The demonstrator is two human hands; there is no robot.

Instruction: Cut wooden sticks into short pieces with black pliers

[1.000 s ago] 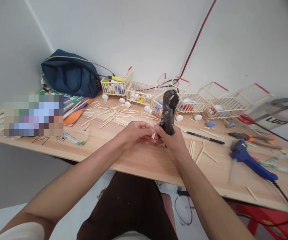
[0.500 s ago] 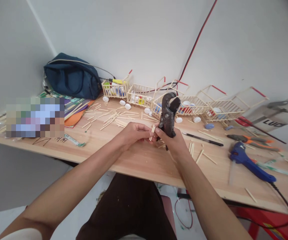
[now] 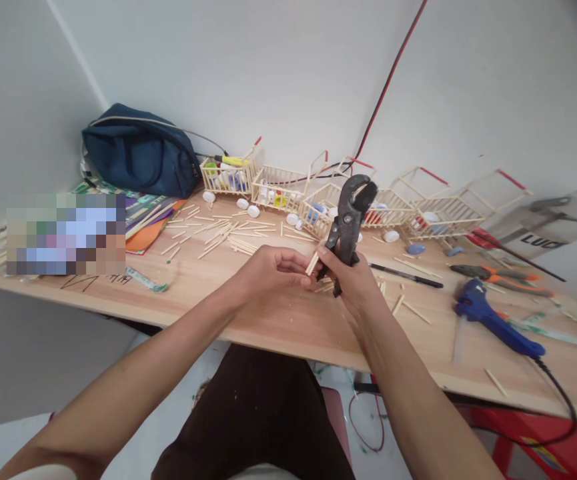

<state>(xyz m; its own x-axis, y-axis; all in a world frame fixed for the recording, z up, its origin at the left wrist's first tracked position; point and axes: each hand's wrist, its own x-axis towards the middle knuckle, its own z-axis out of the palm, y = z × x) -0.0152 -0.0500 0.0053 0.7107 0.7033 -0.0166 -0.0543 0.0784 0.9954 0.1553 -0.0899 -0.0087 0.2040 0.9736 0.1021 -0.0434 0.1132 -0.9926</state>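
Note:
My right hand [image 3: 353, 277] grips the handles of a dark metal cutter [image 3: 349, 217], whose jaws point up and lean to the right. My left hand [image 3: 268, 270] pinches a short wooden stick [image 3: 312, 263] between its fingertips, right beside the right thumb and the cutter's handles. Both hands hover just above the wooden table [image 3: 288, 320] near its front edge. Loose sticks [image 3: 223, 235] lie scattered behind the left hand.
A row of small stick-built carts [image 3: 328, 197] with bottle caps lines the back wall. A blue bag [image 3: 141, 150] sits at the back left. On the right lie a blue glue gun [image 3: 495, 320], orange-handled pliers [image 3: 503, 277] and a black pen [image 3: 405, 275].
The cutter's head has tilted to the right and risen slightly. The stick in my left fingers has turned more upright. Both hands stay at the same spot.

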